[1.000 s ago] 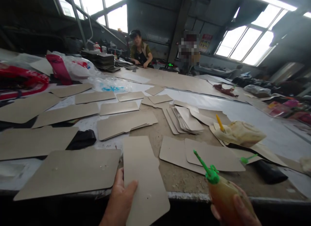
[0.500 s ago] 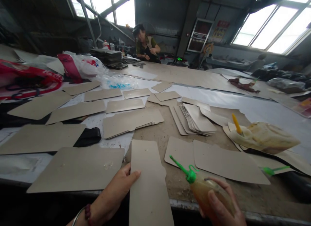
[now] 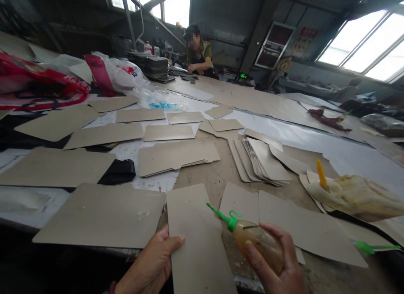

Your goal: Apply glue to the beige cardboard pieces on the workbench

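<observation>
My left hand (image 3: 154, 260) grips the left edge of a long beige cardboard piece (image 3: 194, 243), its thumb lying on top. The piece juts over the table's front edge toward me. My right hand (image 3: 277, 260) is wrapped round a squeeze bottle (image 3: 257, 241) of amber liquid, likely glue. The bottle tilts left, and its green nozzle (image 3: 219, 213) points over the right edge of the held piece; I cannot tell whether the tip touches it. Left of my left hand lies a wide cardboard piece (image 3: 101, 216) with small torn spots. Another flat piece (image 3: 309, 226) lies beyond the bottle.
Several loose cardboard pieces (image 3: 168, 132) and a fanned stack (image 3: 268, 159) cover the table. At right lie a yellow-tipped bottle (image 3: 356, 193) and a green nozzle (image 3: 374, 247). Plastic bags (image 3: 123, 73) sit at left. A co-worker (image 3: 198, 54) leans on the table's far side.
The squeeze bottle has moved left and tilted flatter, bringing its nozzle over the held cardboard. My left hand keeps its grip. The view has shifted slightly.
</observation>
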A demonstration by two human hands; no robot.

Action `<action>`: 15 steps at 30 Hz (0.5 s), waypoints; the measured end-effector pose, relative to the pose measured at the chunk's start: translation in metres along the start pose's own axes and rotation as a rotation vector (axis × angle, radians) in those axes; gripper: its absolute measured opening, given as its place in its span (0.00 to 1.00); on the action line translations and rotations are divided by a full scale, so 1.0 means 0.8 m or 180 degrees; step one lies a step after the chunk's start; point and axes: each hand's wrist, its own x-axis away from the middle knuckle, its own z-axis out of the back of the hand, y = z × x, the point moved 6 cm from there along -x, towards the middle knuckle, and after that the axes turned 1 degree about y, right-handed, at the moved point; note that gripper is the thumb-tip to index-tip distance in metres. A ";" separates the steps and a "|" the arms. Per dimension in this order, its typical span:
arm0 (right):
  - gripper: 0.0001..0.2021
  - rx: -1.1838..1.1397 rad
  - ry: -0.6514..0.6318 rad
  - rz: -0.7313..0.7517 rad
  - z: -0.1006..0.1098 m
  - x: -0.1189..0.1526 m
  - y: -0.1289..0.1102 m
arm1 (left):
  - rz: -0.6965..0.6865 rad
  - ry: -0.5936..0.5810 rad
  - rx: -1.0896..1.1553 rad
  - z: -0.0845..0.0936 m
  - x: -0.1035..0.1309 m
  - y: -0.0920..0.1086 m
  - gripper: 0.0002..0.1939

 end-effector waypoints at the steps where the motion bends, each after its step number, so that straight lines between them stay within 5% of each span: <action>1: 0.30 0.0032 0.0021 0.0068 -0.003 -0.002 -0.002 | -0.0047 0.0041 -0.0001 0.004 -0.002 -0.002 0.34; 7: 0.23 0.0124 -0.0005 0.0803 -0.027 -0.015 -0.015 | -0.0330 0.0253 -0.0350 0.022 -0.016 -0.011 0.32; 15: 0.21 0.0247 -0.0241 0.1145 -0.056 -0.034 -0.026 | -0.0359 0.0473 -0.0455 0.023 -0.012 -0.007 0.32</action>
